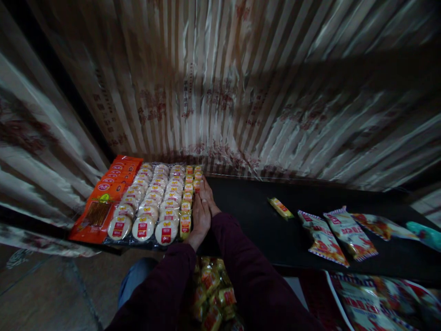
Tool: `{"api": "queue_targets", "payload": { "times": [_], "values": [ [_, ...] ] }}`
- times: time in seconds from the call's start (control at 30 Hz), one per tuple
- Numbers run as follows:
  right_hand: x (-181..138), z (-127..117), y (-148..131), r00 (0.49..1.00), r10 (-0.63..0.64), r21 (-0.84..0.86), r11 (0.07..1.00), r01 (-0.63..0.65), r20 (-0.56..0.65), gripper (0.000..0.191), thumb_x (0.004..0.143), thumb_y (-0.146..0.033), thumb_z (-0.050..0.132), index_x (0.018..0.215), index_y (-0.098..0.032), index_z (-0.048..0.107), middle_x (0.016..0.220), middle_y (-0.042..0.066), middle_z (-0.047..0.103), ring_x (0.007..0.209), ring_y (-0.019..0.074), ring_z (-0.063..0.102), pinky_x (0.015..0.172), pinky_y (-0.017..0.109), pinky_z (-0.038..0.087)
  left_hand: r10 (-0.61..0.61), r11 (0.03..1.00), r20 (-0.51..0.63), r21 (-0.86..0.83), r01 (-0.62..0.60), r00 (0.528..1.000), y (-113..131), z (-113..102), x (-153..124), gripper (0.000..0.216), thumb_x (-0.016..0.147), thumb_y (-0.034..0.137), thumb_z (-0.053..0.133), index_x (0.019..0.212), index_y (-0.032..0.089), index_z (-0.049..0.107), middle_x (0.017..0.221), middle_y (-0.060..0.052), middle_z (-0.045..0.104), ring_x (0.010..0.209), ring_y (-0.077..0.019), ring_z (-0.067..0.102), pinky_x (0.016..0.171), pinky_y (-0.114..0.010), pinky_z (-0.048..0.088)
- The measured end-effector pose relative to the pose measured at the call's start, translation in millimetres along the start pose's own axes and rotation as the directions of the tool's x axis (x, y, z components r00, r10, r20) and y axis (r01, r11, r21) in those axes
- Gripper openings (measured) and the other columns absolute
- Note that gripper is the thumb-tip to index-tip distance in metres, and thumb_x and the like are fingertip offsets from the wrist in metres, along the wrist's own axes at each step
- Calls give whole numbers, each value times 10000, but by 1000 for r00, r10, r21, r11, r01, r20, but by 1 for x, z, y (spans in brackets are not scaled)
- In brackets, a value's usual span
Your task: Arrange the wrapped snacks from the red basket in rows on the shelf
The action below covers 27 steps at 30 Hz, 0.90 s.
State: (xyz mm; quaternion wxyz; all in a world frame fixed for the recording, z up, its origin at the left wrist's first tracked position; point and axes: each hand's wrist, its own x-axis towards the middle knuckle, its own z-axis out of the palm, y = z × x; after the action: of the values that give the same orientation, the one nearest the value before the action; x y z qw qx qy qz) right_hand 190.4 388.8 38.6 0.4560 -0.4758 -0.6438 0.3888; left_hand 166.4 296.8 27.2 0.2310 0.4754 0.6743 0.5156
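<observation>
My left hand (201, 218) lies along the right side of a column of small yellow snack packets (185, 221), fingers stretched away from me and touching them. Just beyond it my right hand (208, 196) rests against the far packets, its fingers extended and partly overlapped by the left. A second, shorter line of yellow packets (197, 175) shows at my right fingertips. Left of these, round white crackers in clear wrappers (142, 228) overlap in three columns. Flat orange packets (98, 214) of brown sticks overlap at the far left. My palms are hidden.
On the black shelf (248, 197) lie a single yellow packet (280, 208), two white-and-red snack bags (324, 239) and a teal bag (425, 235). Below are a heap of yellow packets (212, 294) and a box of snack bags (365, 305). A pleated curtain (220, 92) hangs behind.
</observation>
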Motion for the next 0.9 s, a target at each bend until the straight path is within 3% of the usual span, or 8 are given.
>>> {"api": "queue_targets", "payload": {
  "times": [0.1,0.3,0.47,0.73,0.9],
  "values": [
    [0,0,3,1000,-6,-11,1000,6,5,716,876,-682,270,1335,-185,506,1369,85,544,1337,201,417,1171,380,236,-8,1000,-4,-3,8,1000,2,0,0,568,938,385,271,1443,133,333,1488,-137,393,1403,-208,319,1173,-383,239],
    [-5,-5,13,986,144,0,989,-145,-79,746,872,-685,271,1345,-150,491,1432,113,475,1374,223,375,1169,389,245,-15,999,37,28,14,999,7,-4,-4,581,931,410,292,1440,134,338,1509,-143,356,1429,-232,257,1188,-426,193],
    [-18,-10,19,979,162,3,987,-163,-122,737,883,-668,255,1328,-135,502,1432,126,471,1368,227,387,1167,391,254,-3,999,82,45,-1,997,12,-7,-16,562,930,373,283,1412,103,384,1509,-157,349,1444,-255,207,1191,-456,166],
    [-59,-23,25,981,155,26,988,-153,-116,548,870,-532,434,1269,-170,537,1305,118,587,1202,224,549,1057,392,411,-22,998,141,62,13,990,15,-13,-53,545,936,383,258,1334,80,474,1417,-188,467,1369,-260,368,1155,-431,262],
    [-89,-32,21,991,96,-91,990,-105,-95,375,845,-329,445,1145,-183,618,1197,84,653,1103,203,600,1021,384,439,-10,995,164,101,-7,986,13,-23,-80,543,932,367,255,1318,65,489,1380,-198,500,1339,-263,404,1142,-445,284]
  ]
}}
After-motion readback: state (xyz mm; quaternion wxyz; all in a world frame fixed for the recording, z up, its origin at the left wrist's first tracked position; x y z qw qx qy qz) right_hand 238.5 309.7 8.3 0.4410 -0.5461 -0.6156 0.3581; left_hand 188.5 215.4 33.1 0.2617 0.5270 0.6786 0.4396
